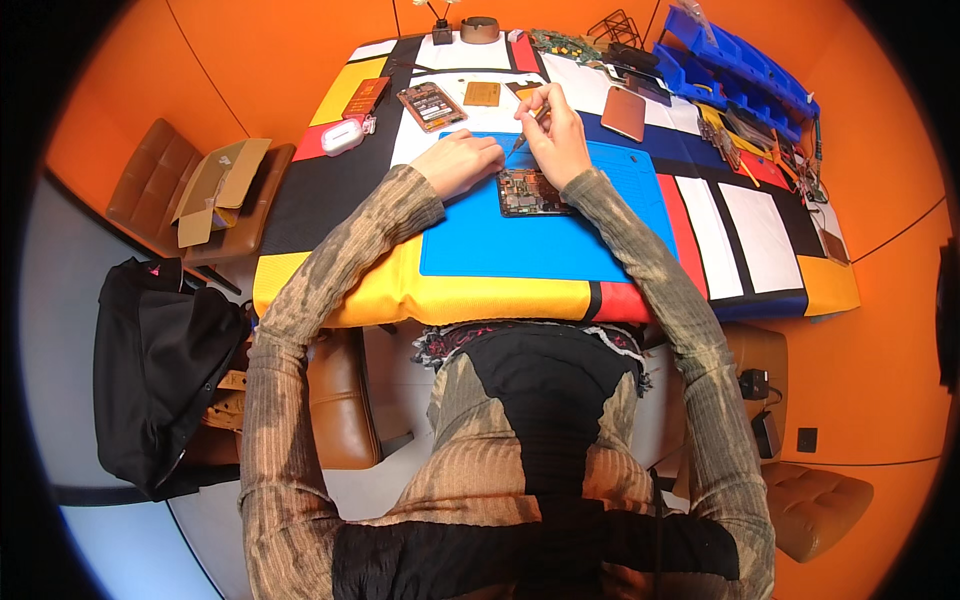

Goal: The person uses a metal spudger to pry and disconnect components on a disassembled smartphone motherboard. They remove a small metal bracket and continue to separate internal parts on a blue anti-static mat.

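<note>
An opened phone [532,193] with bare circuit boards lies on a blue work mat [480,245]. My right hand [558,138] is closed around a slim dark pointed tool [519,143], whose tip points down and left, just above the phone's far edge. My left hand [463,162] rests on the mat's left part with its fingers curled in, the fingertips by the phone's far left corner. Whatever those fingers pinch, if anything, is hidden. Beyond the hands lie another opened phone body [432,106] and a small gold-brown flat piece [482,94].
A white earbud case [343,137] and a red booklet [367,97] lie at the left. To the right are a brown flat case [624,113], several hand tools [722,140] and blue parts bins [735,75]. An open cardboard box [222,190] sits on a chair.
</note>
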`<state>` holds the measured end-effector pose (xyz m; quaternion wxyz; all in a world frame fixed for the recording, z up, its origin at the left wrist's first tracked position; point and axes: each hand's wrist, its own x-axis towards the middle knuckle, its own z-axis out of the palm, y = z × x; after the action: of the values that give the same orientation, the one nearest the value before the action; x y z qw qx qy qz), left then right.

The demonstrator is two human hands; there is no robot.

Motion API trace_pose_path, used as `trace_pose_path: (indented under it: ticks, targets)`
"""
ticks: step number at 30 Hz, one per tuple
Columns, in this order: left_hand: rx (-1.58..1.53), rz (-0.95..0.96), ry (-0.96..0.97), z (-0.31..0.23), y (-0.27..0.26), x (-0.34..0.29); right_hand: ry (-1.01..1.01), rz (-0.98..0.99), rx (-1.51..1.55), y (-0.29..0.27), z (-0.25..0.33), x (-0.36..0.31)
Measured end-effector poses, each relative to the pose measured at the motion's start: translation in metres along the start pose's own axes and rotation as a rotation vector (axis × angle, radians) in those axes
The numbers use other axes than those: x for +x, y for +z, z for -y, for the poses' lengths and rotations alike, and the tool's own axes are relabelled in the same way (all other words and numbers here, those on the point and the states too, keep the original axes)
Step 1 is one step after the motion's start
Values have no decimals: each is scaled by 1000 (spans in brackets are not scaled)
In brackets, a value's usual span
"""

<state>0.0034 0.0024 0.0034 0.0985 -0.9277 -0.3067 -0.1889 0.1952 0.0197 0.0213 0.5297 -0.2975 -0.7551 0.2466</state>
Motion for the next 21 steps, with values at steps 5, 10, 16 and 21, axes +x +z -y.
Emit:
trace_pose_path:
  ticks: [5,10,16,21]
  targets:
    - [-34,-15,-1,0,-1,0,6,-38,32,0,-3,2]
    - [-94,-26,-44,0,-2,-2,32,-28,61,-1,-4,2]
    - [8,3,-6,-2,0,-1,36,-11,-6,-3,-4,2]
    - [123,29,22,-3,-1,0,2,-27,-28,-2,-5,3]
